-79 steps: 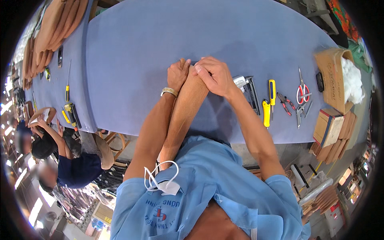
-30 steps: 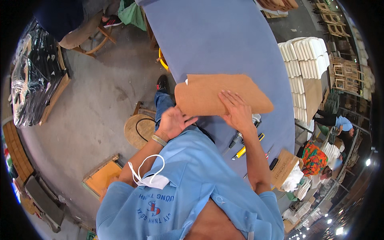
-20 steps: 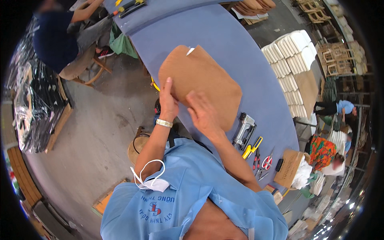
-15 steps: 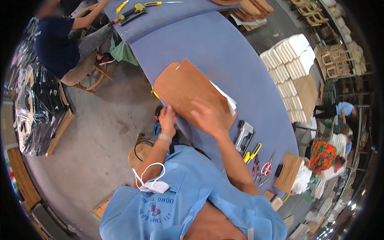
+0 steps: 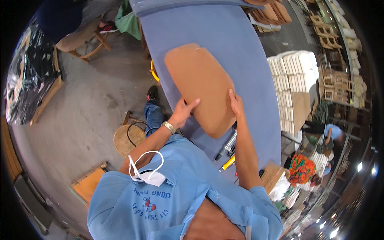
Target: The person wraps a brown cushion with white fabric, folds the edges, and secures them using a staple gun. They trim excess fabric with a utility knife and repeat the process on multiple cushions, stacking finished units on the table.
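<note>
A flat brown seat pad (image 5: 202, 86) with rounded corners is gripped between my two hands over the blue-grey table (image 5: 256, 52). My left hand (image 5: 185, 112) holds its left edge, thumb lying on top of the brown face. On the opposite edge, my right hand (image 5: 236, 105) is closed with the thumb along the rim; its other fingers are hidden beneath. Close to my right forearm lies a staple gun (image 5: 228, 147), partly covered by the pad and arm. A yellow utility knife (image 5: 228, 163) rests just nearer to me.
Stacked white pads (image 5: 292, 76) stand beyond the table's right side, and brown pads (image 5: 270, 14) are piled at the far end. A round wooden stool (image 5: 129, 140) is at my left. Another person sits at upper left; others are at far right near a cardboard box (image 5: 273, 175).
Both hands have closed on the seat pad's edges; before, my right hand was blurred over its face. The pad has turned somewhat, and the white sheet at its edge no longer shows.
</note>
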Motion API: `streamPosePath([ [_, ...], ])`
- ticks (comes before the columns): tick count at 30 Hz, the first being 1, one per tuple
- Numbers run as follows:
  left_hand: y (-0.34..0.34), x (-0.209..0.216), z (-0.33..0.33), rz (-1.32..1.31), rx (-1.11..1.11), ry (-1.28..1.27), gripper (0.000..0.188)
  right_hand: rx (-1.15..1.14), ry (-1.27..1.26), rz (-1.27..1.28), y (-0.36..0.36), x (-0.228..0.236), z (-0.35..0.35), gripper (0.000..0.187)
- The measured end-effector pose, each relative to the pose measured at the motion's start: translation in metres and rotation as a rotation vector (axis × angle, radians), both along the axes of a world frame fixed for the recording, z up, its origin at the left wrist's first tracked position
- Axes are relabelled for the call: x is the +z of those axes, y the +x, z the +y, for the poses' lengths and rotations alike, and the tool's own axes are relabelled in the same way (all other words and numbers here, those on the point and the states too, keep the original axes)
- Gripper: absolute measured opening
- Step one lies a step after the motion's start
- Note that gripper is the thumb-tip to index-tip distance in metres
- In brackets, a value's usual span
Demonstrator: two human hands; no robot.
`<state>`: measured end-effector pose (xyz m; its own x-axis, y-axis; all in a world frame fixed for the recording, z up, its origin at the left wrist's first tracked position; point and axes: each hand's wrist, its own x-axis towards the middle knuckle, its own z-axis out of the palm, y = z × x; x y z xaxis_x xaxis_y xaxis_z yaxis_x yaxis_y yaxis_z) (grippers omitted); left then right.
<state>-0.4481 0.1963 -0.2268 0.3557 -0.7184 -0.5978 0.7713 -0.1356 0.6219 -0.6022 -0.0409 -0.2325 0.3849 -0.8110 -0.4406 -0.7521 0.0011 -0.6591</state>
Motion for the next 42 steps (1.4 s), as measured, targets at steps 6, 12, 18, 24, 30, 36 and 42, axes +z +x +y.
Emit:
streamPosePath([
  [6, 0.093, 0.079, -0.073, -0.143, -0.042, -0.354, 0.070, -0.211, -0.240, -0.271, -0.005, 0.050, 0.040, 0.053],
  [12, 0.087, -0.059, -0.060, -0.607, 0.001, -0.037, 0.049, -0.143, -0.396, -0.278, -0.016, -0.020, 0.085, 0.040],
  [18, 0.011, -0.098, 0.036, -0.074, 0.106, 0.296, 0.053, -0.332, -0.114, -0.324, -0.040, -0.103, 0.116, 0.031],
  [24, -0.024, -0.091, 0.037, 0.122, 0.026, 0.138, 0.074, -0.385, 0.436, -0.444, -0.031, -0.057, 0.126, 0.034],
  [30, -0.018, -0.049, 0.008, -0.091, 0.239, 0.145, 0.051, -0.413, 0.215, -0.481, -0.020, -0.040, 0.125, 0.037],
  [36, 0.026, -0.028, -0.007, -0.014, 0.284, 0.118, 0.080, -0.264, 0.470, -0.532, 0.019, 0.006, 0.114, 0.032],
  [42, 0.027, -0.040, -0.006, -0.004, 0.266, 0.188, 0.081, -0.476, 0.444, -0.510, 0.036, 0.001, 0.133, 0.037],
])
